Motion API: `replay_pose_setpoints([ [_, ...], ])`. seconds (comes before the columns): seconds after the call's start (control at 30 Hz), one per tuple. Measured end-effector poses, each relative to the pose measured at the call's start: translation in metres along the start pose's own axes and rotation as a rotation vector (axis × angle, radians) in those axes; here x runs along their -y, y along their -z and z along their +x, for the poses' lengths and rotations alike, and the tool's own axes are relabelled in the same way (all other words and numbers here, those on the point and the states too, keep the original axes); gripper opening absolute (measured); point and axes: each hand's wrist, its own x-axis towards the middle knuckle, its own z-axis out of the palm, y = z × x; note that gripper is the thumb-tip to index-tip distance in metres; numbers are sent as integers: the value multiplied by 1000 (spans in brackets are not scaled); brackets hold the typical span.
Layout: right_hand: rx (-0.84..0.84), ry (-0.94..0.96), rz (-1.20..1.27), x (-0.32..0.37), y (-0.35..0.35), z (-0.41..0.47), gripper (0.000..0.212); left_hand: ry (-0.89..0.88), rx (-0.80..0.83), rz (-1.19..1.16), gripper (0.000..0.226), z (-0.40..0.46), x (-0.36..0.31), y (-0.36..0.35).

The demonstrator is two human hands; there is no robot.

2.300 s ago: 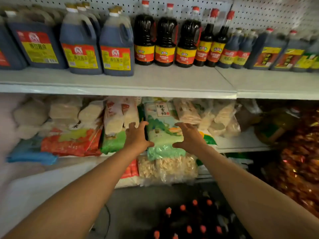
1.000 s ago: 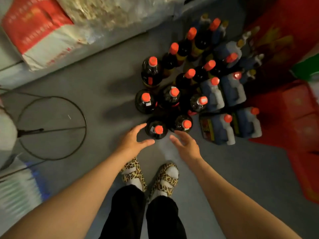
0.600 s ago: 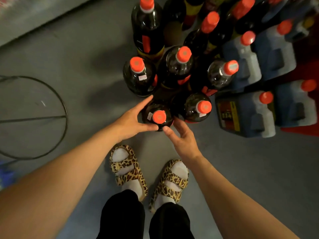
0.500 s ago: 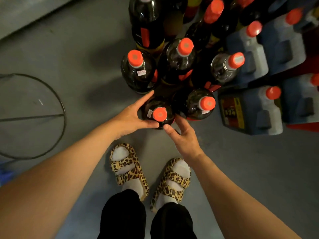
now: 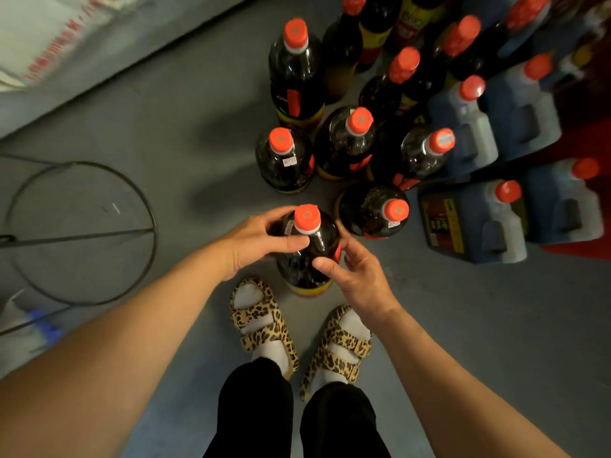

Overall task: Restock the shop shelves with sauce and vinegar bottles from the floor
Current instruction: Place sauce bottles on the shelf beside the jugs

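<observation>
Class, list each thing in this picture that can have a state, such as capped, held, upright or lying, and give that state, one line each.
Held bottle: capped, gripped by both hands, apart from the group.
Left hand: curled round the bottle's shoulder.
Right hand: fingers round the bottle's side.
Other dark bottles: capped, upright on the floor.
Blue jugs: capped, standing.
Wire stand: lying on the floor.

Six large round dark bottles with red caps stand nearest, one of them held between two hands. Four blue jugs sit at right. Farther back, several slimmer bottles blur together (uncountable). Two leopard-print sandals.
</observation>
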Motion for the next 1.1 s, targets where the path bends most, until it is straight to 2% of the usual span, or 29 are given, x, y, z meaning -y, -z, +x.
replay_pose_setpoints([
  [0.07, 32, -6, 62, 22, -7, -27, 27, 34, -18, -40, 66, -30, -11, -3],
  [0.2, 32, -3, 50, 85, -18, -81, 27, 27, -87, -66, 78, -98, -58, -11],
  [0.33, 55, 9, 54, 169, -29, -133, 27, -24, -117, -62, 52, -176, -133, -18],
  [0.4, 69, 28, 51, 218, -37, -157, 34, -56, -170, -64, 52, -215, -175, -18],
  [0.5, 108, 94, 20, 297, -52, -199, 60, -137, -240, -54, 40, -279, -242, -20],
  [0.6, 134, 193, 0, 376, -65, -244, 60, -244, -318, -20, 46, -341, -306, -21],
  [0.73, 192, 376, -63, 472, -79, -306, 79, -408, -397, 9, 71, -423, -380, -21],
  [0.83, 237, 480, -119, 538, -92, -347, 83, -528, -403, 39, 72, -479, -426, -20],
  [0.9, 255, 557, -133, 578, -103, -367, 77, -611, -440, 69, 80, -509, -452, -15],
  [1.03, 289, 650, -147, 650, -123, -396, 28, -772, -491, 99, 100, -556, -500, 3],
  [1.1, 331, 667, -150, 681, -132, -402, 20, -829, -516, 125, 93, -574, -524, 16],
])
